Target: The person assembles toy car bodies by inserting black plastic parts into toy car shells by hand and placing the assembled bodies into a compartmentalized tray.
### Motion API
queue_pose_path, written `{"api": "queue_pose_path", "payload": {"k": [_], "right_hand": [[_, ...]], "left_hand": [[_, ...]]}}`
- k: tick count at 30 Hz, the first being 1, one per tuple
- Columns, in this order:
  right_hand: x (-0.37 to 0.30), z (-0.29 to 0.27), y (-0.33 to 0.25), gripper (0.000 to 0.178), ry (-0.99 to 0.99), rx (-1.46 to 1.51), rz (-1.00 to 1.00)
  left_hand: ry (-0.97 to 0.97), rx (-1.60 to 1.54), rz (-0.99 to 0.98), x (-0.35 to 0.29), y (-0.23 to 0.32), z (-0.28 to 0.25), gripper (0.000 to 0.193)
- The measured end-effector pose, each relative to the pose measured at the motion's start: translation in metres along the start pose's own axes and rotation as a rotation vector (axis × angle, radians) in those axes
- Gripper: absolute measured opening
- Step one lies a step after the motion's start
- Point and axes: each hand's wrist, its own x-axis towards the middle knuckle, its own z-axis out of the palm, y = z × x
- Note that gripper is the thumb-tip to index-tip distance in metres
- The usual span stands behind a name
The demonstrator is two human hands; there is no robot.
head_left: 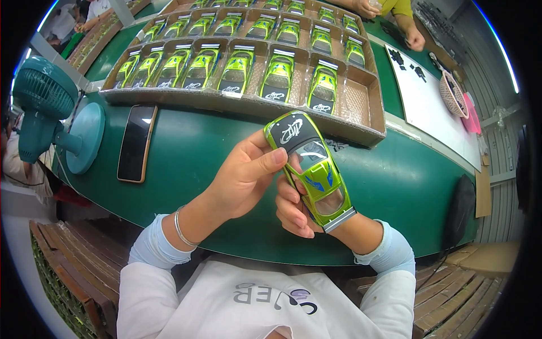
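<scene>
A lime-green toy car body point(319, 176) with a black hood, clear windows and a grey rear wing is held up over the near side of the green table. My left hand point(248, 169) pinches its hood end between thumb and fingers. Under the car, my right hand point(293, 209) supports the rear part, its fingers curling out on the left side and its palm hidden. Beyond my hands stands a cardboard tray point(361, 133), divided into compartments. Matching green toy car bodies point(278, 73) fill most of them; a bare compartment shows at the near right corner.
A teal fan point(48, 107) and a phone point(137, 144) occupy the table's left side. At the right lies a white board point(429, 113) with black parts, a woven basket point(453, 93) and a pink container point(471, 116). Another person's hand point(415, 39) reaches in at the far right.
</scene>
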Motion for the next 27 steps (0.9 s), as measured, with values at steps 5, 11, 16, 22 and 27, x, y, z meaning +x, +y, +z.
{"api": "queue_pose_path", "payload": {"k": [5,11,16,22,27], "right_hand": [[0.002,-0.008,0.004,0.029,-0.243,-0.021,-0.038],[0.003,-0.015,-0.013,0.032,0.050,-0.177,0.137],[0.007,-0.007,-0.033,0.040,0.453,-0.442,-0.061],[-0.001,0.011,-0.030,0.025,0.218,-0.299,-0.049],[-0.005,0.003,-0.031,0.021,0.190,-0.277,-0.098]], "left_hand": [[0.019,0.096,0.050,-0.001,-0.007,-0.001,0.035],[0.035,0.031,-0.030,-0.001,0.003,-0.008,0.030],[0.084,-0.023,0.127,0.004,0.011,-0.011,0.029],[-0.060,-0.091,0.003,0.005,0.005,-0.024,0.033],[0.072,-0.250,-0.162,0.004,0.012,-0.007,0.041]]}}
